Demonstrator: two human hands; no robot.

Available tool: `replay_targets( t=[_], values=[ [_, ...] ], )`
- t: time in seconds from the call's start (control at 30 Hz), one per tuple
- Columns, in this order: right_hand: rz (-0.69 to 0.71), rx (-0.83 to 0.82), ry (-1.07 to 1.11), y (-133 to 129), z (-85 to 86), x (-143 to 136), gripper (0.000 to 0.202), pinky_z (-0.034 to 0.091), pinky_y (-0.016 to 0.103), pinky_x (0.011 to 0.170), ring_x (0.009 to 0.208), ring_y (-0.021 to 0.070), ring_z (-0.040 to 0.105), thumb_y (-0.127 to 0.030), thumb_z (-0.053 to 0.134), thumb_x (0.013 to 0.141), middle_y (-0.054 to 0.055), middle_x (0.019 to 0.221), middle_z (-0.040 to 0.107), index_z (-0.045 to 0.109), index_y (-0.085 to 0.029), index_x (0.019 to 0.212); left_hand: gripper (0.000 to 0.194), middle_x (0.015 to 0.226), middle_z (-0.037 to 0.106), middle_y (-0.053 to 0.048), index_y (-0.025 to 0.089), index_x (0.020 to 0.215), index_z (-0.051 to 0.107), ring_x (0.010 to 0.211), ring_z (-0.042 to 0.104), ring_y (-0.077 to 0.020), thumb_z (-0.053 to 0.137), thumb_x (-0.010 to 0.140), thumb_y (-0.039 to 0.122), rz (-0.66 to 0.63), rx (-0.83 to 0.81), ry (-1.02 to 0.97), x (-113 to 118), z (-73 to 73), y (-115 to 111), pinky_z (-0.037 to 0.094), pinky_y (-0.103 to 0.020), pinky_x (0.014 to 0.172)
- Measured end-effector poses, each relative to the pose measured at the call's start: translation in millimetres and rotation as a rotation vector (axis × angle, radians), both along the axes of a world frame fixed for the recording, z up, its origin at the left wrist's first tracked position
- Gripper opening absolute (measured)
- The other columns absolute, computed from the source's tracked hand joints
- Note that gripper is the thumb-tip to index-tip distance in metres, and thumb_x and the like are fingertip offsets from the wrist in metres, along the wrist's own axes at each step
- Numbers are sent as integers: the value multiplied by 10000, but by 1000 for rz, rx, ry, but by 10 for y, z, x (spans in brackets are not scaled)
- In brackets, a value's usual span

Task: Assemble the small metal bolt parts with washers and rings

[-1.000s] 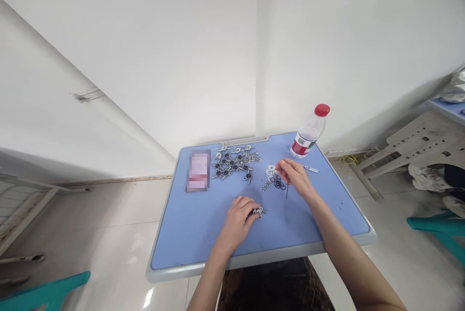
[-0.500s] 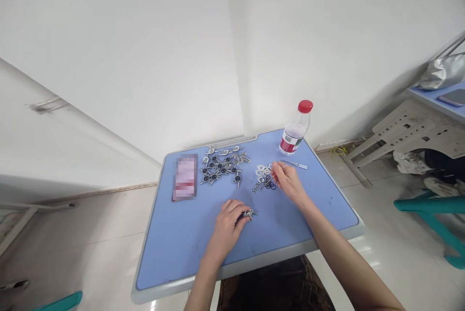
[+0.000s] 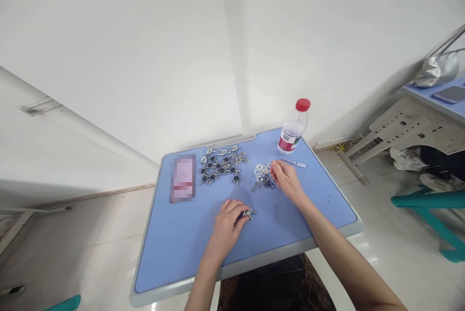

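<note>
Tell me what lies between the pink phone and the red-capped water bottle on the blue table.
In the head view, a pile of small metal brackets with black centres lies between pink phone and red-capped bottle.

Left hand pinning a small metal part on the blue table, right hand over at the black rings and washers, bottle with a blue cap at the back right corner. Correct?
Not quite: the bottle has a red cap, not blue, as the head view shows. The rest holds: the left hand holds a small metal part on the blue table, and the right hand is at the black rings and washers.
</note>
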State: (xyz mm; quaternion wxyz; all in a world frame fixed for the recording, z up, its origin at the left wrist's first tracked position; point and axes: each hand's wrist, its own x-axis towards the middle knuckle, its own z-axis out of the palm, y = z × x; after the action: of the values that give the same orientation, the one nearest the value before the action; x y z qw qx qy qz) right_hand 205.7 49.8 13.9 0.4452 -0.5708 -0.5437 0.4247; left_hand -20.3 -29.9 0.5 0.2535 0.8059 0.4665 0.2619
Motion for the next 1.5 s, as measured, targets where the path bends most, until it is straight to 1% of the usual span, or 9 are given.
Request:
replay_targets(
  t=[0.27,0.4,0.6,0.77,0.9,1.0,1.13,1.27,1.5],
  values=[
    [-5,-5,37,-4,21,-8,421,317,231,448,465,117,400,-515,397,939,-35,545,432,492,-210,665,111,974,642,-49,217,1008,635,911,549,-208,553,933,217,4,4,3,6,12,0,472,-375,821],
    [-38,19,65,-12,40,-5,422,313,232,448,474,119,391,-515,405,930,-29,557,439,491,-210,650,115,969,647,-45,224,1004,644,903,558,-206,557,930,219,13,6,-3,7,21,-2,479,-366,810],
    [-76,45,25,-32,85,16,431,326,234,485,506,119,404,-490,417,929,-29,549,427,481,-203,614,112,971,650,-46,219,1002,644,903,558,-204,560,928,211,11,11,-4,7,22,-2,479,-367,818],
    [-76,14,151,-30,122,9,420,310,227,438,427,90,378,-495,450,915,-49,507,418,498,-195,626,113,983,645,-45,216,1012,637,915,557,-203,569,924,199,9,5,-3,6,17,-1,475,-362,817],
    [56,-99,390,-34,98,-38,426,329,225,387,355,87,405,-530,493,876,-52,459,448,522,-188,623,120,975,649,-43,220,1013,645,912,562,-202,578,917,195,13,17,1,18,20,1,470,-369,832],
    [173,-233,523,-69,52,-99,421,370,227,375,358,88,431,-541,518,857,-33,502,510,542,-182,637,125,965,647,-42,226,1016,649,904,564,-200,576,918,201,20,16,-3,31,29,-2,474,-360,820],
    [258,-267,484,-118,-1,-165,426,391,221,376,360,86,455,-539,525,857,-23,514,532,551,-177,635,114,975,640,-45,221,1010,645,911,558,-201,580,918,207,23,-3,2,41,44,-13,468,-360,827],
    [261,-267,418,-124,-12,-177,438,400,218,371,359,88,456,-553,520,851,-28,497,515,549,-179,626,112,964,636,-40,226,999,651,910,561,-198,570,923,211,30,-14,2,46,62,-25,464,-359,835],
    [282,-319,419,-140,-14,-181,425,429,220,371,350,91,476,-545,528,840,-26,498,535,547,-179,624,120,967,633,-39,222,1013,647,908,553,-197,576,919,196,23,-23,4,49,86,-27,459,-355,831]
  ],
)
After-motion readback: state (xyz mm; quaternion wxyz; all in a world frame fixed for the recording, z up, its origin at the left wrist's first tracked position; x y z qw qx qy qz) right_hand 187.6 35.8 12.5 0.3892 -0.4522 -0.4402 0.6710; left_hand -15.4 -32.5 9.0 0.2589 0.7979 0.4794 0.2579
